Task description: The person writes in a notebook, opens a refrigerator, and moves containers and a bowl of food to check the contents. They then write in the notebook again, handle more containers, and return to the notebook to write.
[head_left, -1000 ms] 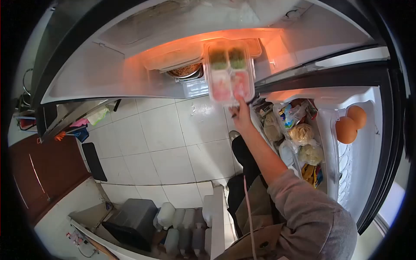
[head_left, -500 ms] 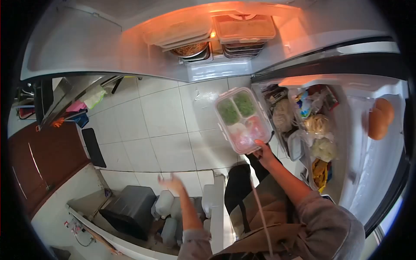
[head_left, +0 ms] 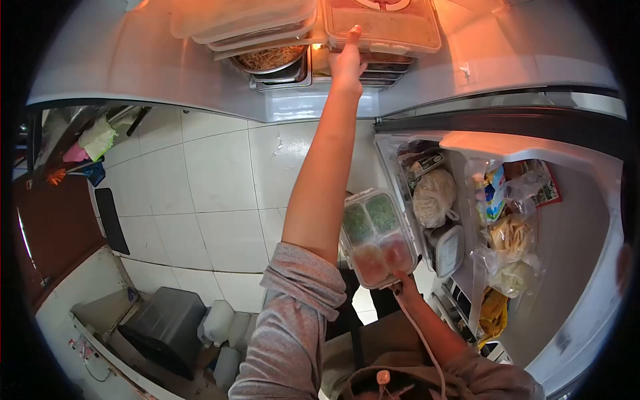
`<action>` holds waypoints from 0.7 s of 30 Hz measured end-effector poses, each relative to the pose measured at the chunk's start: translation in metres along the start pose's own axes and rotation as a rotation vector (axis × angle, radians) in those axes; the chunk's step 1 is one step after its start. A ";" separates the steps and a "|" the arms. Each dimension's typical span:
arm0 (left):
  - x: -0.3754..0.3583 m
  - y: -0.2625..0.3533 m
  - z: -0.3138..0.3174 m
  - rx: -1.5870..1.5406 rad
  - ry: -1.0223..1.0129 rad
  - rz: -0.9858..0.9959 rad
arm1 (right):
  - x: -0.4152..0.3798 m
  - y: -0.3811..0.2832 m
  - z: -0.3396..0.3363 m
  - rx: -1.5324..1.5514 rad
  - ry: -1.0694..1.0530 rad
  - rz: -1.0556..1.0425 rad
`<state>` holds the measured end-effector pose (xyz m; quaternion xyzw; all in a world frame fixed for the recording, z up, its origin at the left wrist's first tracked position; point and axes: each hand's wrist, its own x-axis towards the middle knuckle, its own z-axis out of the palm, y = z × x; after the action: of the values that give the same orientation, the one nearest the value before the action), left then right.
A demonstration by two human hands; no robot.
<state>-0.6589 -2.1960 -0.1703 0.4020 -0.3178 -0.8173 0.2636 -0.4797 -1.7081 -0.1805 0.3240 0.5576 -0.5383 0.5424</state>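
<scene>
My right hand grips the near edge of a clear lidded food container, held tilted in front of my body. Its compartments show chopped green stuff in two and reddish and pale pieces in the others. My left hand is stretched into the fridge, at the front left corner of a lidded plastic container on top of a stack. One digit lies over its lid and the others bend below the rim, so the hand appears closed on it; the undersides of those fingers are hidden.
Left of the stack are stacked plastic lids and a metal bowl of shredded food. The open fridge door at right carries bagged food and a small tub. A grey bin stands lower left.
My left hand has gone from open over the floor up into the fridge, onto the stacked container. My right hand has lowered the compartment container a little toward me.
</scene>
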 end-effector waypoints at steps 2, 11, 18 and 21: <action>0.012 -0.007 -0.003 -0.065 0.014 0.017 | -0.002 0.001 0.002 -0.034 0.055 0.032; -0.054 -0.037 -0.030 -0.176 0.096 -0.033 | 0.001 -0.008 0.017 -0.071 0.060 0.008; -0.106 -0.061 -0.052 -0.367 0.116 -0.034 | -0.003 -0.013 0.022 -0.046 0.002 0.023; -0.111 -0.073 -0.062 -0.425 0.108 -0.054 | 0.005 -0.014 0.017 -0.055 -0.020 0.043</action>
<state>-0.5608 -2.0906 -0.1985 0.3888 -0.1130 -0.8500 0.3370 -0.4900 -1.7283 -0.1792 0.3156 0.5597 -0.5141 0.5682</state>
